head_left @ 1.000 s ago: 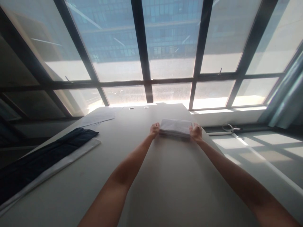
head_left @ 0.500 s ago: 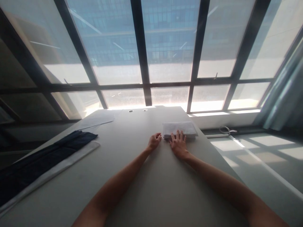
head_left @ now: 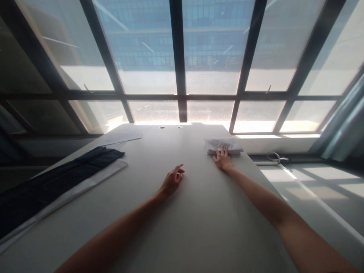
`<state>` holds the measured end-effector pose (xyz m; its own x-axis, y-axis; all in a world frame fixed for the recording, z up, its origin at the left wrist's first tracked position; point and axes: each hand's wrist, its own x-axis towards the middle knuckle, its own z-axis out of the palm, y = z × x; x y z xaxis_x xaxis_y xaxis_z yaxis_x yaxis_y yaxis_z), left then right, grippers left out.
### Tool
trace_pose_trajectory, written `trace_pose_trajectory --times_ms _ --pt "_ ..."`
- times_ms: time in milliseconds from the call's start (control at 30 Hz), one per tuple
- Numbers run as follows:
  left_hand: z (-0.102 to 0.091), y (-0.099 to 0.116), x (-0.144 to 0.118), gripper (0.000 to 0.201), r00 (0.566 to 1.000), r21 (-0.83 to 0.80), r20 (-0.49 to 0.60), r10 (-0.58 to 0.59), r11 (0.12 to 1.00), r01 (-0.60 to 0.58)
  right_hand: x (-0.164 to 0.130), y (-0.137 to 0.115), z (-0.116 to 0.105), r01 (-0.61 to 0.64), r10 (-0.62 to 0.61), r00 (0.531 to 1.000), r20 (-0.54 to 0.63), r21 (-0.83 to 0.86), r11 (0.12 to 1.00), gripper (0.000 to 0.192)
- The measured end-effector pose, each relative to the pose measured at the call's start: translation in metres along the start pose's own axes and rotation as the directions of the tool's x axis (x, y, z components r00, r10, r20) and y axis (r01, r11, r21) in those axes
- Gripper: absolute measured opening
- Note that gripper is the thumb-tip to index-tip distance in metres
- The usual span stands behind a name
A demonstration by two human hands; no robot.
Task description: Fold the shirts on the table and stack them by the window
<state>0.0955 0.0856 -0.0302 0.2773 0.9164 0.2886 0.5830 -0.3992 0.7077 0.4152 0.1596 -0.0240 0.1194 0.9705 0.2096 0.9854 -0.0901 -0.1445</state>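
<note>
Toward the far right corner of the table: a folded white cloth stack (head_left: pixel 224 145) lay flat, just inside the right edge and short of the far edge.
Stack axis: its long side ran roughly across the table, left to right, parallel with the window wall; the near long edge faced the person.
Right hand: the right hand (head_left: pixel 222 159) lay palm down and open, fingers spread, with the fingertips touching the stack's near edge; it gripped nothing.
Left hand: the left hand (head_left: pixel 171 181) hovered over or rested lightly on the bare table (head_left: pixel 199 220), loosely open with the fingers half curled, holding nothing, well apart from the stack.
Change from a second before: both hands had then clasped the stack at its two short ends, nearer the table's middle; the stack had since gone farther away and to the right, the left hand had let go and drawn back, and the right had flattened against it.
Edges: the table's right edge ran close beside the stack, with a drop to the sunlit floor beyond.
Open room: a broad bare surface lay between the two forearms and toward the left.
Left margin: a dark garment (head_left: pixel 57 182) on a white sheet (head_left: pixel 93 178) stretched along the left edge, well apart from both hands.
Far left: flat papers (head_left: pixel 122 135) lay near the far edge.
</note>
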Motion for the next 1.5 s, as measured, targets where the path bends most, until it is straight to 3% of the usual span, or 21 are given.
trace_pose_trajectory --times_ms 167,333,567,733,867,1033,1100,1233,1333,1500 --pt "0.005 0.003 0.003 0.053 0.999 0.061 0.031 0.024 0.998 -0.026 0.030 0.019 0.007 0.009 -0.008 1.000 -0.009 0.051 0.999 0.064" --pt "0.007 0.000 0.004 0.052 0.999 0.072 0.023 0.048 0.996 -0.049 0.044 0.023 0.011 0.019 -0.021 1.000 0.013 0.097 0.995 0.065" --pt "0.011 0.002 0.003 0.048 0.993 0.127 0.047 0.110 0.985 -0.115 0.046 0.029 0.021 0.022 -0.018 0.999 -0.044 0.093 0.995 0.067" --pt "0.011 0.006 0.001 0.042 0.973 0.289 0.183 0.143 0.938 -0.192 0.036 0.031 0.038 0.030 -0.018 0.993 -0.119 0.097 0.995 0.071" --pt "0.010 0.008 0.000 0.045 0.952 0.371 0.284 0.111 0.903 -0.216 0.013 0.014 0.041 0.035 -0.025 0.992 -0.127 0.079 0.996 0.074" --pt "0.011 0.008 0.000 0.049 0.943 0.398 0.324 0.083 0.892 -0.215 -0.028 -0.035 0.042 0.137 -0.138 0.990 0.018 0.046 0.989 0.066" --pt "0.012 0.008 -0.001 0.048 0.942 0.400 0.324 0.088 0.889 -0.221 -0.046 -0.060 0.043 0.234 -0.236 0.970 0.066 0.034 0.972 0.063" --pt "0.012 0.010 -0.001 0.045 0.941 0.382 0.310 0.133 0.889 -0.251 -0.072 -0.098 0.045 0.455 -0.464 0.883 0.072 0.112 0.884 0.059" --pt "0.009 0.009 -0.002 0.044 0.934 0.361 0.311 0.173 0.888 -0.285 -0.074 -0.104 0.048 0.522 -0.536 0.843 0.047 0.174 0.835 0.057" --pt "0.007 0.000 -0.002 0.043 0.909 0.348 0.345 0.234 0.867 -0.356 -0.060 -0.089 0.063 0.601 -0.610 0.793 0.003 0.166 0.782 0.058"
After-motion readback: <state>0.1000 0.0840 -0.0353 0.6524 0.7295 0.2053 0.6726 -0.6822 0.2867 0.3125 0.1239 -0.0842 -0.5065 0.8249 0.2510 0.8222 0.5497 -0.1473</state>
